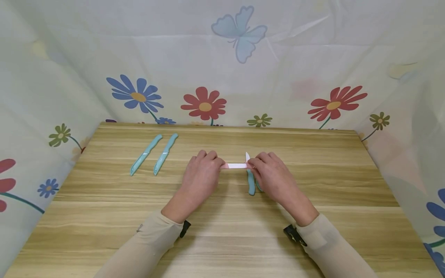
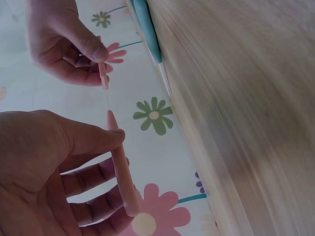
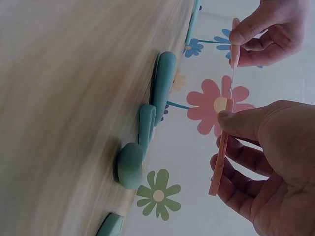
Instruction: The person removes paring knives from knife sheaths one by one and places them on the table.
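Note:
A small knife with a pink handle [image 2: 123, 172] and a white blade [image 1: 237, 166] is held level above the table between both hands. My left hand [image 1: 203, 175] grips the handle, thumb on one side and fingers on the other. With thumb and fingers, my right hand [image 1: 276, 177] pinches a pink sheath [image 3: 222, 150]; the blade runs into its mouth, and part of the blade shows between the hands. Beneath the right hand lies a teal-handled knife [image 1: 251, 183] with its white blade bare. Another teal piece [image 1: 259, 187] beside it is mostly hidden by that hand.
Two teal knives in teal sheaths, one [image 1: 146, 155] left of the other [image 1: 165, 155], lie slanted on the wooden table [image 1: 222, 247] at the back left. A flower-printed cloth [image 1: 278, 77] hangs behind and on both sides of the table.

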`<action>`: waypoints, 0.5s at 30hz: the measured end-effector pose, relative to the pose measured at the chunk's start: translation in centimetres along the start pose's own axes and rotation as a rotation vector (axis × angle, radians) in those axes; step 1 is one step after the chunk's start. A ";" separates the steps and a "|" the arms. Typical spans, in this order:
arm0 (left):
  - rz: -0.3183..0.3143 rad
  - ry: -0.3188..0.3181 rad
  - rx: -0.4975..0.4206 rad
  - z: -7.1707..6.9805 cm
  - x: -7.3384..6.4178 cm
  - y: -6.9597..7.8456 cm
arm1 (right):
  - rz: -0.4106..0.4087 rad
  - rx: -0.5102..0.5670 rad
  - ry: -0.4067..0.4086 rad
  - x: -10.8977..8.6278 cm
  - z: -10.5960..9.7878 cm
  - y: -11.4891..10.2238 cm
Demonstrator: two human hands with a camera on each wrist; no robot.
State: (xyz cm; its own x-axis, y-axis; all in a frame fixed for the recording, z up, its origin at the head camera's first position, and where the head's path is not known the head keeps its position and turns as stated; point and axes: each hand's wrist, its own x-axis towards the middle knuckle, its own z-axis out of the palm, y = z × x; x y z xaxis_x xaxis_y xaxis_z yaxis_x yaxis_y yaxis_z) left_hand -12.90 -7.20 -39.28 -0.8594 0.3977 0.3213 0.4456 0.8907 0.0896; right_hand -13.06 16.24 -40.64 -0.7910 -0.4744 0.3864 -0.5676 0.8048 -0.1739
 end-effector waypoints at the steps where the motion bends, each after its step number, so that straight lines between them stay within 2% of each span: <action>1: -0.001 -0.001 0.003 0.0 0.0 0.0 | 0.001 0.000 -0.002 0.0 0.0 0.0; 15: -0.014 -0.016 0.006 -0.1 0.1 0.0 | 0.024 0.005 -0.007 0.1 -0.1 0.1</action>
State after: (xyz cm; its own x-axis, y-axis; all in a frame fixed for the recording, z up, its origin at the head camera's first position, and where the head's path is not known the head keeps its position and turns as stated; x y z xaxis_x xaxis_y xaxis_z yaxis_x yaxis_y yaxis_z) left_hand -12.93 -7.19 -39.15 -0.8695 0.3885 0.3051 0.4321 0.8974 0.0887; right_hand -13.15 16.36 -40.51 -0.8057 -0.4578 0.3758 -0.5499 0.8138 -0.1879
